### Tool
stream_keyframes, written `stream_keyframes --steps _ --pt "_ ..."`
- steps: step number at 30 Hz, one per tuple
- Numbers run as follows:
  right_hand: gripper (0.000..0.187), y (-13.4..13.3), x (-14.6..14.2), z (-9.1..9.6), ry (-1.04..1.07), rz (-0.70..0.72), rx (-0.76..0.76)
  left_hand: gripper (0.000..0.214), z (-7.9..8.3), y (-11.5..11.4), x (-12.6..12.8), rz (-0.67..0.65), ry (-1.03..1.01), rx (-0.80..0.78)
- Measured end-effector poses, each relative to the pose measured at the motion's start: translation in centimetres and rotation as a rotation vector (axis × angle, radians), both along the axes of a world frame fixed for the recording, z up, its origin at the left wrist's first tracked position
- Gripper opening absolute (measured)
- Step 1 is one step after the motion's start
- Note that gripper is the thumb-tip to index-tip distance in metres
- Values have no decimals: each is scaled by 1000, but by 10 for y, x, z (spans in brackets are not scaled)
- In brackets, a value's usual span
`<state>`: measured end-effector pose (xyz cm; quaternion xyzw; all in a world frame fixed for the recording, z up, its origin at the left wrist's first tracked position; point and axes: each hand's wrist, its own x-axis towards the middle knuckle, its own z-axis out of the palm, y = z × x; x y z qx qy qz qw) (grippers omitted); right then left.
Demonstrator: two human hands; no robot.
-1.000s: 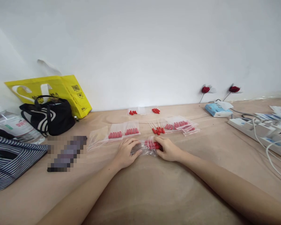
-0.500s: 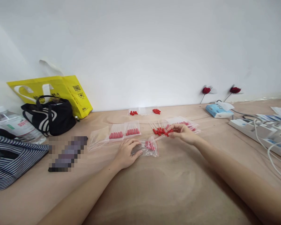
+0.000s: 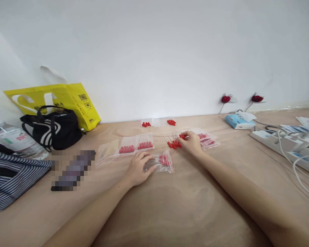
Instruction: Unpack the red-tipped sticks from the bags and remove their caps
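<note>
Red-tipped sticks (image 3: 170, 145) lie on the tabletop (image 3: 154, 206) beyond the clear zip bag (image 3: 169, 167); they look light and stiff, best taken by their thick heads. Our right hand (image 3: 192, 141) pinches one there, while our half-open left hand (image 3: 140, 168) rests over the bag's soft, probably slippery film.

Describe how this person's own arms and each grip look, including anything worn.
The left forearm and right forearm are bare, with no sleeve in view. The left grip and right grip are human and ungloved; no watch, bracelet or ring shows, though some fingers are partly hidden.
</note>
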<state>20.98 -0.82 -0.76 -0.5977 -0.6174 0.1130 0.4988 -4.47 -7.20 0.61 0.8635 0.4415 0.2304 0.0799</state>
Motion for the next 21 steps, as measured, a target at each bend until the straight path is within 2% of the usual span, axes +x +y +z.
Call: stream_keyframes --steps 4,11,13,18,21 --pt "18 3 -7 -1 -187 6 -13 26 0 0 0 -4 -5 4" --pt "22 -14 -6 6 -275 -2 -33 26 0 -1 -1 -9 -10 2" --pt "19 -26 -5 7 -258 91 -29 26 0 0 -1 -14 -15 0" --pt "15 -51 -11 5 -244 482 -95 28 -1 1 -2 -31 -43 2" --pt "24 -60 -17 6 -325 545 -118 25 -1 1 -1 -30 -68 13"
